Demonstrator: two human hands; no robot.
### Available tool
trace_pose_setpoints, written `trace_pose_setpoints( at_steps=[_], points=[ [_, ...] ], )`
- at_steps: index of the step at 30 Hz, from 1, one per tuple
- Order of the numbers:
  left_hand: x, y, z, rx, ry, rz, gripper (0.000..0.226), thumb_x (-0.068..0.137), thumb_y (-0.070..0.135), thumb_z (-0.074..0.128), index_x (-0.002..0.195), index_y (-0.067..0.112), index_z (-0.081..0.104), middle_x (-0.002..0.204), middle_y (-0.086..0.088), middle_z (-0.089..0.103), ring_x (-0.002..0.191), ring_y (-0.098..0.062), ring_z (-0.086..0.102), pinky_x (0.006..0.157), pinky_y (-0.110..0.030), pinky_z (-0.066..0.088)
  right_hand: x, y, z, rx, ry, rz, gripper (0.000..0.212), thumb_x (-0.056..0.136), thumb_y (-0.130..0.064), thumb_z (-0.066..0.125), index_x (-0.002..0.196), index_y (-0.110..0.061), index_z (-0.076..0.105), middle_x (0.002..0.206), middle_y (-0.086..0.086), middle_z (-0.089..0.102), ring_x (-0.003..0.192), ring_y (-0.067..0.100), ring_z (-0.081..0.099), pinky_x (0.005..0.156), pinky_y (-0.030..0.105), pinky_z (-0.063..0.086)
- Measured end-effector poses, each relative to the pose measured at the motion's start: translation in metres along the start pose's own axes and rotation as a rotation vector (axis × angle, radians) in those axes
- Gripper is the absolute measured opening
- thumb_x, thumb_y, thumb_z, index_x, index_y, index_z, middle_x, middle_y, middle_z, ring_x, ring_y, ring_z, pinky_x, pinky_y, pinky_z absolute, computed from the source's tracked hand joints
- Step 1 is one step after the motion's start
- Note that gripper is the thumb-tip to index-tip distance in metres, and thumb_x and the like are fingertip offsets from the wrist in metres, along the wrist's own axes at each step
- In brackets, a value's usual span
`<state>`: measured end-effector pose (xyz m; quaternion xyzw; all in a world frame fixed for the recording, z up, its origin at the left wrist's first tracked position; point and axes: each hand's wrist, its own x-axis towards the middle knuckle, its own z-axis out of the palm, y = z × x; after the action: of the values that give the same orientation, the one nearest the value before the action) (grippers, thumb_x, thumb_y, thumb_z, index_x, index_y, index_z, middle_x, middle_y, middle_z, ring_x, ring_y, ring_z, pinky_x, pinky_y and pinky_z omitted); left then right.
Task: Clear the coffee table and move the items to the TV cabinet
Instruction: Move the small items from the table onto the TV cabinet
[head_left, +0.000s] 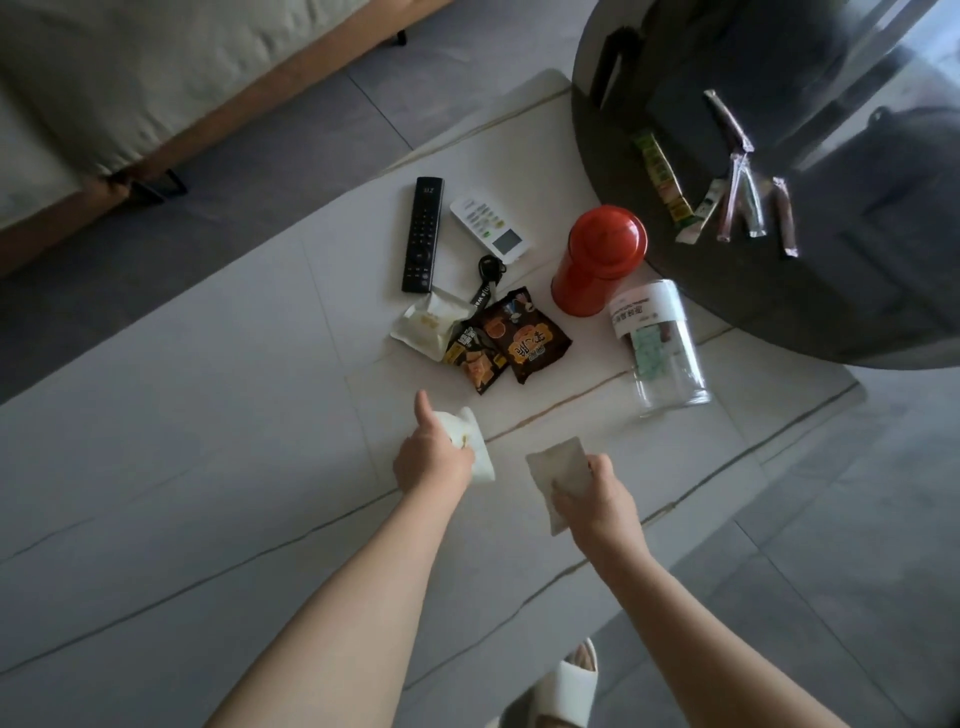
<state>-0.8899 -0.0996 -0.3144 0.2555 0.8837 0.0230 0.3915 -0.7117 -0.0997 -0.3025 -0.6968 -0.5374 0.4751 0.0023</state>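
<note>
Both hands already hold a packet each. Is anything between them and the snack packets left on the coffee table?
Nothing visible. The left hand and right hand, each with a white packet, hang over bare coffee table. The dark snack packets lie just beyond with open tabletop between. The TV cabinet is not in view.

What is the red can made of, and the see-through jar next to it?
The red can looks like painted metal, maybe glossy plastic: smooth, with soft shine on its domed lid. The see-through jar looks like clear plastic or glass; you see its contents through the wall.
</note>
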Motion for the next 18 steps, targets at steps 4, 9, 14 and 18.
trace_pose_setpoints(
  at_steps=[4,9,14,18],
  points=[
    [-0.044,0.010,-0.013,-0.129,-0.107,0.084,0.091,0.089,0.012,0.059,0.149,0.024,-0.008,0.134,-0.014,0.049,0.118,-0.029,0.053,0.096,-0.036,0.045,-0.028,-0.009,-0.023,0.212,0.032,0.079,0.025,0.084,-0.014,0.062,0.102,-0.021,0.046,0.093,0.004,0.062,0.079,0.020,0.060,0.068,0.040,0.056],
    [-0.104,0.032,-0.032,-0.238,-0.133,0.187,0.057,0.086,0.018,0.054,0.135,0.016,0.024,0.117,-0.013,0.054,0.093,-0.027,0.054,0.069,-0.029,0.044,-0.081,-0.009,-0.057,0.421,0.107,0.106,0.026,0.081,-0.016,0.068,0.100,-0.025,0.051,0.088,-0.003,0.062,0.085,0.022,0.064,0.078,0.048,0.056],
    [-0.167,0.060,-0.043,-0.308,-0.130,0.284,0.037,0.086,0.028,0.056,0.115,0.015,0.037,0.100,-0.006,0.054,0.083,-0.026,0.053,0.062,-0.028,0.041,-0.132,-0.002,-0.098,0.617,0.258,0.169,0.028,0.077,-0.014,0.070,0.098,-0.018,0.052,0.091,0.003,0.063,0.086,0.025,0.064,0.079,0.048,0.056],
    [-0.214,0.080,-0.051,-0.341,-0.152,0.359,0.032,0.086,0.031,0.058,0.108,0.016,0.040,0.098,-0.004,0.054,0.082,-0.024,0.053,0.064,-0.027,0.038,-0.168,0.011,-0.130,0.770,0.398,0.188,0.023,0.076,-0.016,0.072,0.086,-0.019,0.051,0.089,0.007,0.063,0.080,0.025,0.062,0.077,0.046,0.054]
  ],
)
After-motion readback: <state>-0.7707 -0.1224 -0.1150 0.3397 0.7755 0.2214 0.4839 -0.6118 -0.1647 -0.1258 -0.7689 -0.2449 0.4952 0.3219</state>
